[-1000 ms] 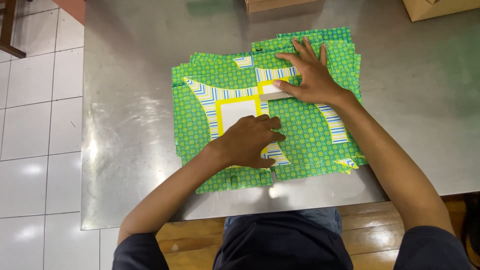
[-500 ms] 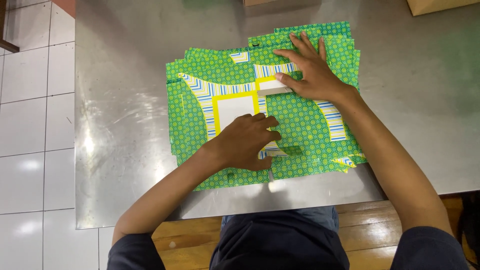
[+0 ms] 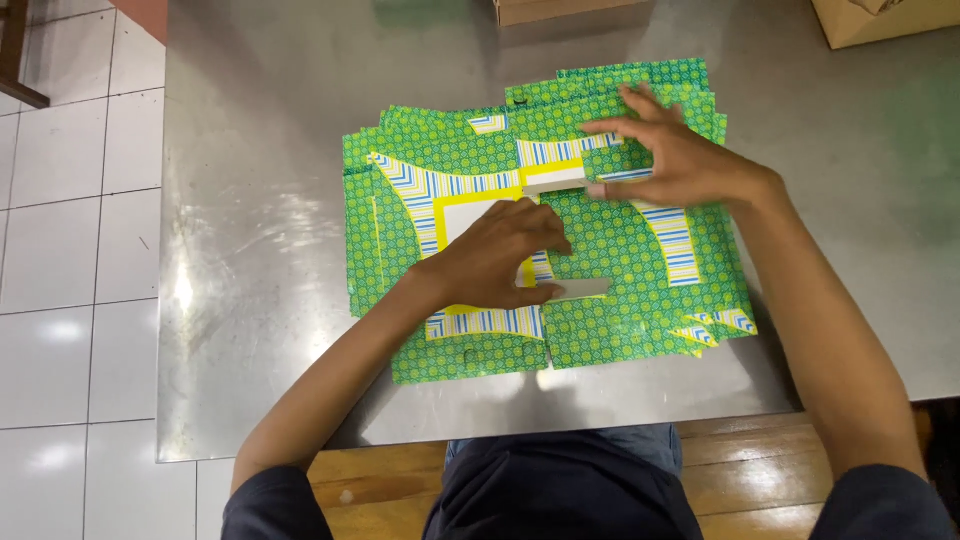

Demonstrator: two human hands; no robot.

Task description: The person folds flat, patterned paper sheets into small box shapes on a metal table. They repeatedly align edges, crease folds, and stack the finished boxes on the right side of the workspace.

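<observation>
A stack of flat green patterned cardboard sheets (image 3: 620,250), with blue-striped bands and a yellow-framed white panel, lies on the steel table (image 3: 260,250). My left hand (image 3: 500,255) presses on the top sheet near its middle, fingers curled by a small white flap (image 3: 580,289). My right hand (image 3: 670,155) rests on the upper part of the sheet, fingers spread, fingertips at a white flap (image 3: 555,182). Both hands press rather than grip.
Two brown cardboard boxes stand at the far edge, one at top middle (image 3: 570,10) and one at top right (image 3: 890,18). White floor tiles (image 3: 70,250) lie to the left. A wooden bench (image 3: 740,480) is below the table's near edge.
The right hand has lifted slightly and spread its fingers over the upper flap. The left hand stays pressed on the sheet's middle.
</observation>
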